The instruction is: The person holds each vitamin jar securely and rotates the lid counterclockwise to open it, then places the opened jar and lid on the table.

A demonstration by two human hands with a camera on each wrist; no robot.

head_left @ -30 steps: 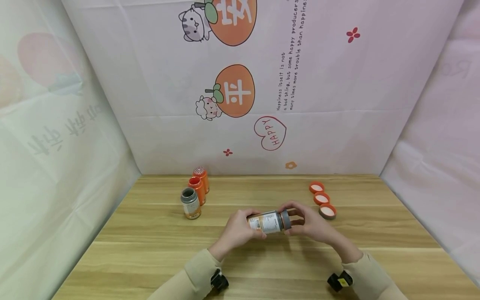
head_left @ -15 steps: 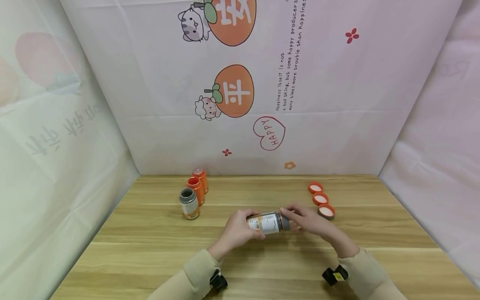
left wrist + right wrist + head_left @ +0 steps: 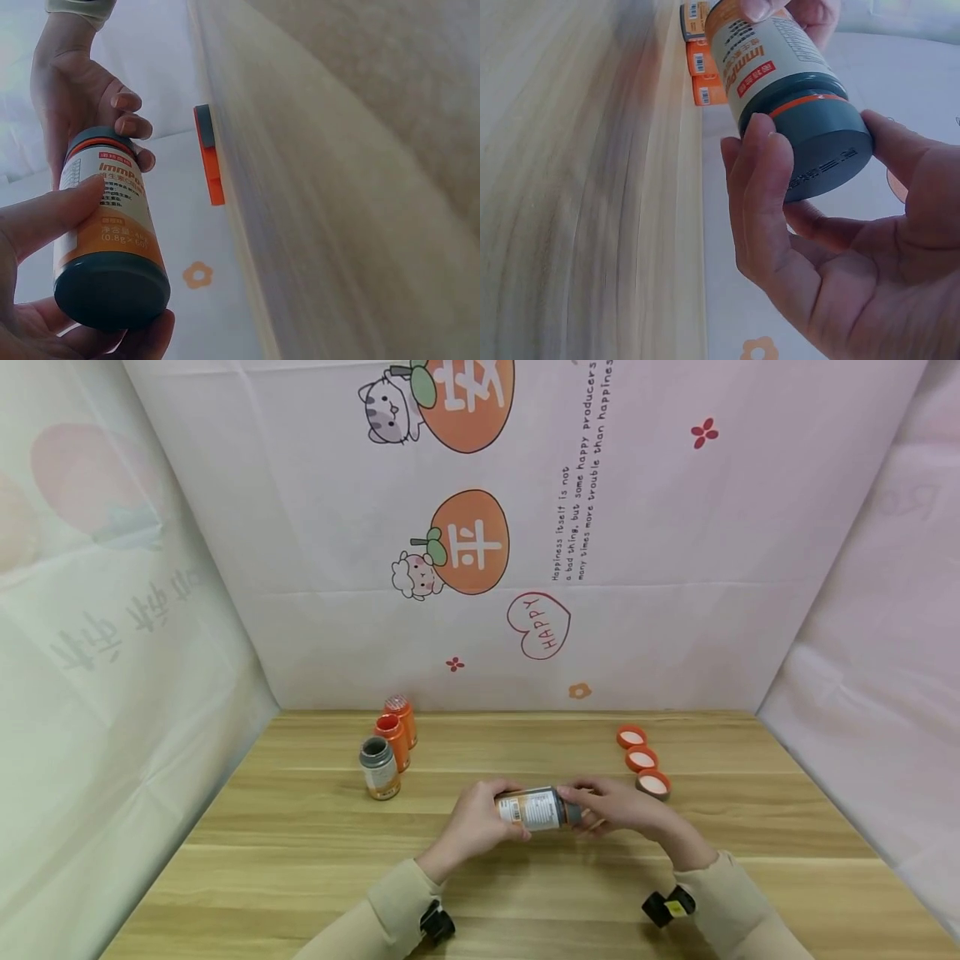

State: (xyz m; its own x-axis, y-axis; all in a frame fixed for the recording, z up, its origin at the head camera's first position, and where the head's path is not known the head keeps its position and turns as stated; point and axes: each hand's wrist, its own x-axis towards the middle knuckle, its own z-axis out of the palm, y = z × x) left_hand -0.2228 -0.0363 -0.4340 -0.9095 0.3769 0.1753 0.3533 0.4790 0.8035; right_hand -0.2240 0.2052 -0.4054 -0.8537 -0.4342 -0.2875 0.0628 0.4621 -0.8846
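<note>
A supplement bottle (image 3: 531,810) with a white and orange label lies nearly sideways above the table, its capped end toward the right. My left hand (image 3: 475,818) grips the bottle's body, thumb across the label in the left wrist view. At the other end, my right hand (image 3: 615,802) holds the dark grey screw cap (image 3: 829,150), thumb on one side and fingertips on the other. A thin orange ring (image 3: 806,102) shows between cap and bottle shoulder.
At the left stand an uncapped grey bottle (image 3: 380,770) and two orange bottles (image 3: 394,742) in a slanting row. Three caps lie at the right, insides up: two orange caps (image 3: 632,737) and a grey-sided cap (image 3: 653,785). A printed cloth wall (image 3: 337,643) rises behind the wooden table (image 3: 300,877).
My right hand has turned over the cap, its fingers shifting from spread around the rim to a closer hold, and dropped slightly. The left hand and bottle stay nearly in place.
</note>
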